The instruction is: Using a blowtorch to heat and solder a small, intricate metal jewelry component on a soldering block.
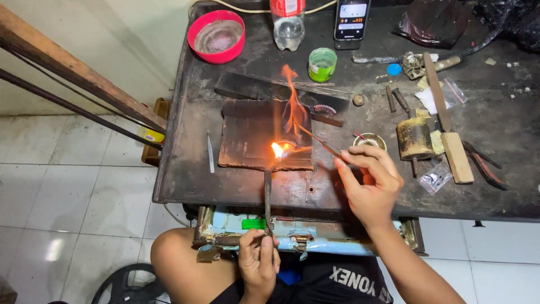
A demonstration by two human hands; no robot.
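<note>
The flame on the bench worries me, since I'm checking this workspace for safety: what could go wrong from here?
1. The flame rises tall from the torch in the left hand; the right hand, holding thin tweezers at the glowing piece, could get burned.
2. A plastic bottle and green cup stand just beyond the flame and might scorch.

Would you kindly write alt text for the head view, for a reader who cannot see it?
A left hand holds a torch whose flame plays over a small ring on a charred block, while the right hand points a thin rod at it. Tools litter the dark workbench.
</note>
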